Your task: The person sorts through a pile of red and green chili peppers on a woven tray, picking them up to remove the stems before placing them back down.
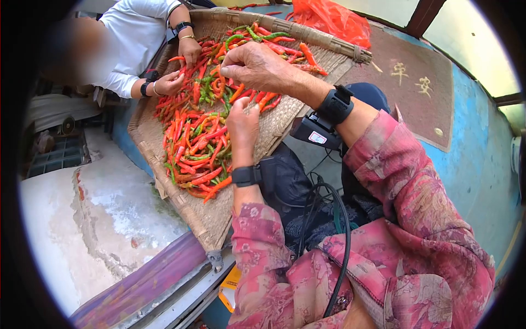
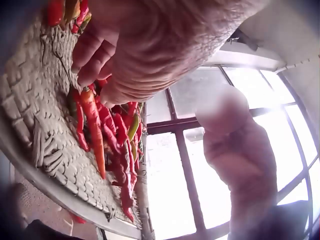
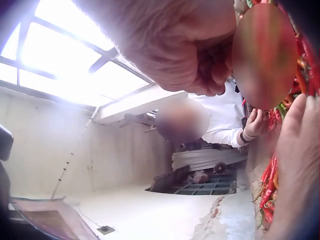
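Observation:
Red, orange and green chili peppers (image 1: 200, 145) cover much of a large woven tray (image 1: 211, 225). My left hand (image 1: 243, 126) is low over them, fingers bent downward. In the left wrist view, its fingertips are right at the stem end of an orange chili pepper (image 2: 94, 130); I cannot tell whether they pinch it. Higher over the heap, my right hand (image 1: 257, 66) has its fingers curled in, and nothing shows between them. The right wrist view shows that same curl, with a blurred patch beside the fingers. Both my wrists wear dark straps.
Across the tray, a person in a white shirt (image 1: 142, 41) handles a red chili pepper with both hands. A red plastic bag (image 1: 334, 22) lies beyond the far rim. A brown mat (image 1: 408, 82) covers the floor at right. A black cable (image 1: 345, 236) loops across my lap.

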The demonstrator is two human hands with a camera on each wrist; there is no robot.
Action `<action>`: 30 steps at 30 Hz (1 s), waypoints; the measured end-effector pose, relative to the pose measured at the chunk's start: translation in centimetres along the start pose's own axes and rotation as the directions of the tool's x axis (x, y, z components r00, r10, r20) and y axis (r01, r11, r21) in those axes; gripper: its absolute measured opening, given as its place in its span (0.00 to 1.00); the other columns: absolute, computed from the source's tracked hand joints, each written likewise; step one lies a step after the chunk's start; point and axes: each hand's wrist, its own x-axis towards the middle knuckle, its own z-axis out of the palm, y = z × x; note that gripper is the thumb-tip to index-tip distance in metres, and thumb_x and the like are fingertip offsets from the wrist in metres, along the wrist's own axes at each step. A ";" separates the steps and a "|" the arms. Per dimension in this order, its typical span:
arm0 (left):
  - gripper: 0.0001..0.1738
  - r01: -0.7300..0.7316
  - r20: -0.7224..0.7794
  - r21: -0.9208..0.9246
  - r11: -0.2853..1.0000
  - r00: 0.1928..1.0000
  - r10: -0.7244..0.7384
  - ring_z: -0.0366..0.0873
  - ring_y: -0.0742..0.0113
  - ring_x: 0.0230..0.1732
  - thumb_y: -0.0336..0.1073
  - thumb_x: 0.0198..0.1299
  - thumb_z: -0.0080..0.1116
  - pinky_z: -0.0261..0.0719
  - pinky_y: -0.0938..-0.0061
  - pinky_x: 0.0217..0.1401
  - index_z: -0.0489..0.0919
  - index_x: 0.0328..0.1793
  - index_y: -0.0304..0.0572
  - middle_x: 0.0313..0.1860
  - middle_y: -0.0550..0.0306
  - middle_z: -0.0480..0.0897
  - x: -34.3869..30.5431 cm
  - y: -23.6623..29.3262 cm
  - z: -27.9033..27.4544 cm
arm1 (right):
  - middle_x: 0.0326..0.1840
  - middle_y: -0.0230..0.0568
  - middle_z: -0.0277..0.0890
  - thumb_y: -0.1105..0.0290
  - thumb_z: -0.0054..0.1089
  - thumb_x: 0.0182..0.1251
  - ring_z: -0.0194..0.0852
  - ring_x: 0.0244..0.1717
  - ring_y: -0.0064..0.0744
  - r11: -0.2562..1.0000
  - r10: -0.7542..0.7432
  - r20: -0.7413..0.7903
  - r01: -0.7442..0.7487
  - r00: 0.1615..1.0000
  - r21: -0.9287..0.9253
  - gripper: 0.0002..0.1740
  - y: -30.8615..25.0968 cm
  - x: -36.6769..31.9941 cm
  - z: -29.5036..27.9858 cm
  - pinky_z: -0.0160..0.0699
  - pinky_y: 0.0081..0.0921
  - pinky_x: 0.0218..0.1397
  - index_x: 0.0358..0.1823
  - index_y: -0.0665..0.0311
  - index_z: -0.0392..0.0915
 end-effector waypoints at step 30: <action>0.13 0.368 0.333 -0.930 -0.022 0.812 -0.479 0.70 0.74 0.33 0.35 0.59 0.57 0.71 0.81 0.35 0.75 0.48 0.37 0.36 0.59 0.77 -4.1 -0.4 -4.2 | 0.25 0.49 0.77 0.66 0.54 0.54 0.78 0.29 0.42 0.997 0.022 0.097 -0.015 0.995 -0.081 0.12 0.5 -0.6 -0.5 0.75 0.34 0.35 0.32 0.68 0.79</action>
